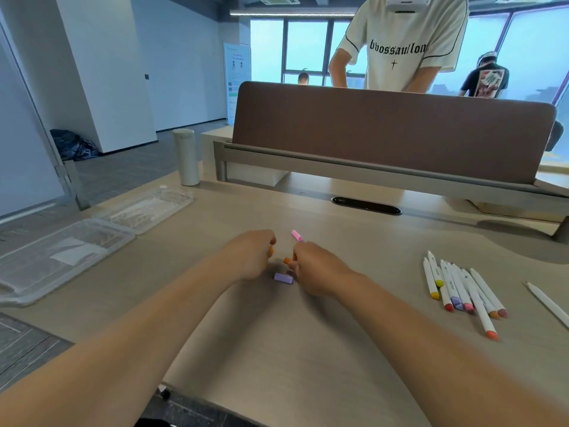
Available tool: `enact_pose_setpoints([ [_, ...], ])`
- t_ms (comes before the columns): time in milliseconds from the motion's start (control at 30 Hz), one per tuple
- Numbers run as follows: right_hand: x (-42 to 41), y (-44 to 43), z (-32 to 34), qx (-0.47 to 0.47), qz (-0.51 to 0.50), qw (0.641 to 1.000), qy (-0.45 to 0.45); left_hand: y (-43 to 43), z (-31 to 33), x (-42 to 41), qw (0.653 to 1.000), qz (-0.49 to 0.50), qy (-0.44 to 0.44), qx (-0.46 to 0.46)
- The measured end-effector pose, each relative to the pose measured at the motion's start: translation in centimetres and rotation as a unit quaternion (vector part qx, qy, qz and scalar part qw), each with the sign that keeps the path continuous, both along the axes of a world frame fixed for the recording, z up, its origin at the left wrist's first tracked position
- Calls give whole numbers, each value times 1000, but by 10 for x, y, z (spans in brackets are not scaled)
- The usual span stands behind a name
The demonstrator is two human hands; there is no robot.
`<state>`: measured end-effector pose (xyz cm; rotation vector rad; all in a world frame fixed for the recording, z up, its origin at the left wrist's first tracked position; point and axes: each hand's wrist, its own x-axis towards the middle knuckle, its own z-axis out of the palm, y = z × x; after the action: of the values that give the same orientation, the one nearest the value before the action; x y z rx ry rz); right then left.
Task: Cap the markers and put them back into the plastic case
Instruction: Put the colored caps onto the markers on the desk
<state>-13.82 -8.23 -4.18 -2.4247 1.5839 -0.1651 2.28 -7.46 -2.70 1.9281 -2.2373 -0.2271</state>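
Your left hand [252,254] is curled, fingertips pinching a small orange piece [271,249]; your right hand [317,268] is curled too, pinching an orange cap [287,260], and a pink-ended marker [297,235] sticks out just above its knuckles. A purple cap [283,278] lies on the desk [308,349] between both hands. The loose markers [462,291] are bunched well to your right, and the plastic case [61,254] sits open well to your left.
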Motion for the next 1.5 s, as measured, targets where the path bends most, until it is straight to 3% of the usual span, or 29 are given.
enact_pose_setpoints([
  [167, 22, 19, 9, -2, 19, 999, 30, 17, 4, 19, 1000, -17, 17, 7],
  [467, 42, 13, 3, 33, -53, 984, 168, 26, -5, 39, 999, 9, -9, 43],
  [833, 50, 7, 6, 30, -29, 980, 196, 22, -25, 39, 998, -7, -17, 60],
  [967, 54, 6, -2, -65, -4, 991, 116, 28, -17, 51, 995, 15, 96, 5],
  [1133, 73, -7, 3, -99, 14, 995, 12, 36, 2, 80, 986, 77, 117, -89],
  [1333, 90, -37, -2, -113, 42, 993, -7, 29, 2, 109, 984, 151, 88, -30],
  [1500, 98, -58, -9, -91, 58, 994, -5, 19, -7, 110, 989, 138, 45, 31],
])
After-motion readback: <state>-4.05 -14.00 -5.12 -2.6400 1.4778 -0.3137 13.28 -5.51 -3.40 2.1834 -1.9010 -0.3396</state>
